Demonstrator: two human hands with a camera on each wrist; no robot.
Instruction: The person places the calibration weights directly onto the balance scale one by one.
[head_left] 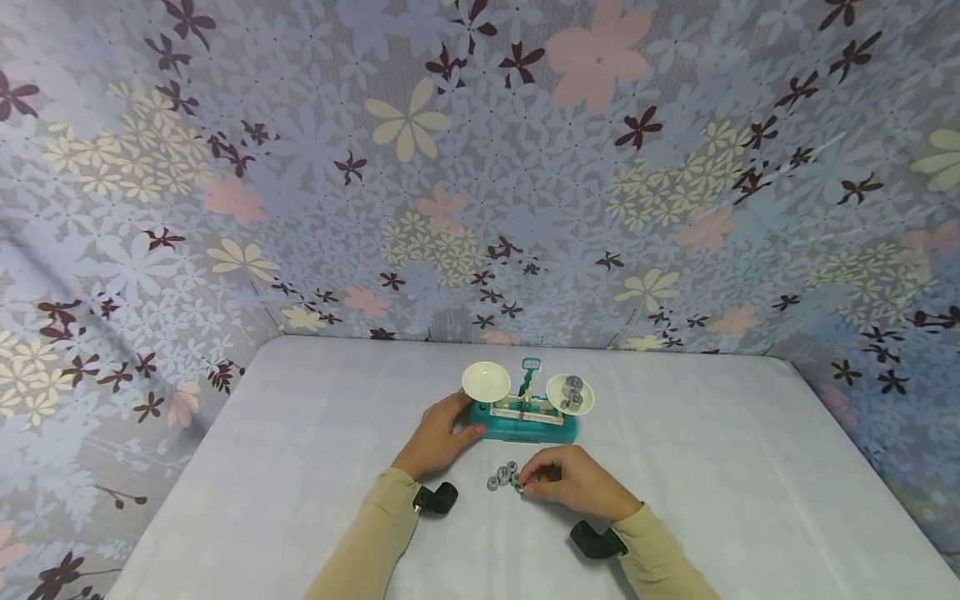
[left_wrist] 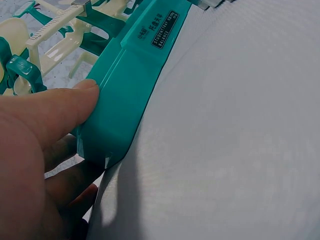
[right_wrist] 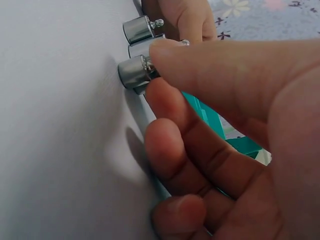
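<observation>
A teal student balance (head_left: 528, 430) with two cream pans stands on the table. My left hand (head_left: 437, 439) grips the left end of its base (left_wrist: 120, 107), thumb on the upper side and fingers around the end. In front of the balance, my right hand (head_left: 579, 483) pinches a small metal weight (right_wrist: 133, 72) by its knob between thumb and index finger. Several similar weights (head_left: 503, 474) stand grouped just left of those fingertips. Nothing lies in the left pan (head_left: 486, 382), while the right pan (head_left: 555, 390) carries a few metal weights (head_left: 573, 390).
A pale cloth (head_left: 720, 467) covers the table. Behind it and at both sides hangs flowered fabric (head_left: 480, 167). Black cameras (head_left: 597, 542) are strapped at both wrists, close over the cloth.
</observation>
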